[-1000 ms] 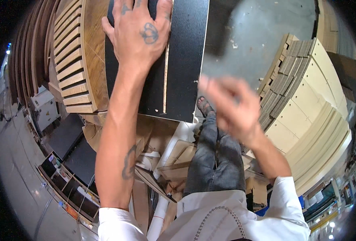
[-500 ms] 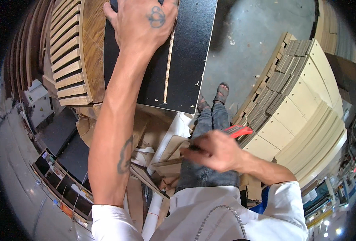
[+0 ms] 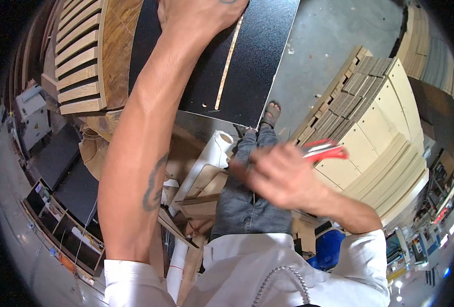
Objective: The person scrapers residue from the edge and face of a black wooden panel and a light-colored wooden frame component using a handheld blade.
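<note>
My left hand (image 3: 201, 16) rests on a black panel (image 3: 260, 61) at the top; its fingers are cut off by the picture's edge. A narrow pale strip or groove (image 3: 227, 71) runs lengthwise along the panel, ending short of its near edge. Smeared by motion, my right hand (image 3: 283, 174) is closed around a red-and-grey hand tool (image 3: 334, 150) in front of my thighs. One end of the tool sticks out to the right of the fist; its exact kind cannot be made out.
Slatted wooden pieces (image 3: 78, 64) lie left of the panel. Stacked pale boards (image 3: 373, 120) stand at the right. Below the panel are a white roll (image 3: 214, 148) and cardboard scraps (image 3: 206, 204). A blue container (image 3: 330, 248) sits by my right side.
My right hand has moved up and to the right with the tool. In the view, the panel and my left hand have shifted upward and rightward, the panel's near edge now higher.
</note>
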The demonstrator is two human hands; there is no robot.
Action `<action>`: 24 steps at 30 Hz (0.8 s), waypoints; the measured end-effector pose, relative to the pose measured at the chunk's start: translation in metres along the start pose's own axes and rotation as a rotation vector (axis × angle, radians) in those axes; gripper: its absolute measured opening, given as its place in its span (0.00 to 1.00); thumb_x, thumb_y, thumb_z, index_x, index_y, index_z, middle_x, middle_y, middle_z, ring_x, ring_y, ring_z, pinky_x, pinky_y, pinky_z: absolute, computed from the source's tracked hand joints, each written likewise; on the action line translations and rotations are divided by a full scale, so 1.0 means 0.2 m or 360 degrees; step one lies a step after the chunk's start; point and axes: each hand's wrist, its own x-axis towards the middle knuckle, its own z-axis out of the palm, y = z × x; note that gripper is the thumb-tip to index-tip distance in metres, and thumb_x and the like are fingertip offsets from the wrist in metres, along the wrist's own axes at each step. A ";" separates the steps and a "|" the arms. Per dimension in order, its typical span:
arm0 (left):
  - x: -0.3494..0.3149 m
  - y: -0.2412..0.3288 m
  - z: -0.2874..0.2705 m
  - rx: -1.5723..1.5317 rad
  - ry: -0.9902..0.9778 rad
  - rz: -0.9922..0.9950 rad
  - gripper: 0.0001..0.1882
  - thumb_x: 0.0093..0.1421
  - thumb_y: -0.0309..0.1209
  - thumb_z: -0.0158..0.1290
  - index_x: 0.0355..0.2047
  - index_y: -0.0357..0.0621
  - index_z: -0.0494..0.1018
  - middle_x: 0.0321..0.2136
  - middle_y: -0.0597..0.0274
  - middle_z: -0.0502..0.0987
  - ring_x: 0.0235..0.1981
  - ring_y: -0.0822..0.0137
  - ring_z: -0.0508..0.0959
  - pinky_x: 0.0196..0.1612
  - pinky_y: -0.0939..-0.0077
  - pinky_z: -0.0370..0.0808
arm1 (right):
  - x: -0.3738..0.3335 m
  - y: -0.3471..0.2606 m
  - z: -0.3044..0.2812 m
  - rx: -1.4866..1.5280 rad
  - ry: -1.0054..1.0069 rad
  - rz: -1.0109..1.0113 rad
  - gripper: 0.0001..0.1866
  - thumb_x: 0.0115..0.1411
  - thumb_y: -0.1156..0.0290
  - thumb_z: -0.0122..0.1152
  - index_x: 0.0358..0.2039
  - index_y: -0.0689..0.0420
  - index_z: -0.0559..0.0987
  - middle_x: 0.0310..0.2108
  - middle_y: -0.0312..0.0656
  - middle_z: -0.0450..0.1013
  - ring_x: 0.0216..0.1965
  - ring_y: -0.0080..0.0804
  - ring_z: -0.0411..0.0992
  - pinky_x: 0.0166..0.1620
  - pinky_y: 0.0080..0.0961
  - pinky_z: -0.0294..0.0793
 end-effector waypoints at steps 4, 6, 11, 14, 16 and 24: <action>-0.01 0.04 -0.04 -0.0033 -0.0017 -0.0022 0.37 0.71 0.55 0.41 0.68 0.38 0.64 0.70 0.41 0.61 0.73 0.47 0.58 0.73 0.37 0.47 | -0.04 -0.06 0.00 0.0189 0.0220 0.0078 0.17 0.57 0.70 0.62 0.47 0.52 0.83 0.36 0.41 0.75 0.32 0.26 0.70 0.32 0.27 0.67; -0.03 0.05 -0.06 -0.0029 -0.0035 -0.0048 0.37 0.71 0.55 0.41 0.68 0.38 0.64 0.70 0.41 0.61 0.73 0.47 0.57 0.74 0.38 0.46 | 0.07 0.09 -0.08 0.0094 0.0404 0.0229 0.21 0.56 0.74 0.62 0.52 0.51 0.83 0.38 0.41 0.76 0.32 0.28 0.71 0.32 0.28 0.69; -0.03 0.06 -0.06 -0.0016 -0.0050 -0.0082 0.37 0.71 0.56 0.41 0.69 0.39 0.64 0.70 0.42 0.61 0.73 0.48 0.57 0.74 0.40 0.45 | 0.17 0.34 -0.09 -0.0045 0.0488 0.0271 0.25 0.57 0.75 0.61 0.57 0.48 0.82 0.38 0.40 0.76 0.32 0.31 0.72 0.33 0.29 0.68; -0.01 -0.02 -0.02 0.0000 -0.0036 -0.0054 0.37 0.71 0.56 0.41 0.69 0.39 0.63 0.70 0.42 0.61 0.73 0.48 0.57 0.74 0.40 0.45 | 0.08 0.13 -0.01 0.0090 0.0355 0.0161 0.22 0.58 0.72 0.60 0.54 0.49 0.82 0.36 0.38 0.75 0.33 0.30 0.71 0.33 0.29 0.67; 0.01 0.01 0.01 -0.0050 -0.0013 -0.0010 0.37 0.71 0.56 0.41 0.69 0.39 0.63 0.70 0.42 0.61 0.73 0.48 0.57 0.74 0.40 0.45 | -0.07 0.00 0.04 0.0156 -0.0214 0.0020 0.19 0.58 0.69 0.60 0.51 0.51 0.82 0.35 0.37 0.73 0.34 0.29 0.70 0.34 0.29 0.67; -0.02 0.05 -0.07 0.0024 -0.0058 -0.0071 0.37 0.71 0.55 0.41 0.69 0.38 0.63 0.70 0.42 0.61 0.73 0.48 0.57 0.74 0.41 0.46 | 0.14 -0.07 0.04 0.1866 0.0930 0.1533 0.22 0.60 0.68 0.74 0.50 0.62 0.76 0.36 0.39 0.81 0.33 0.19 0.74 0.39 0.20 0.76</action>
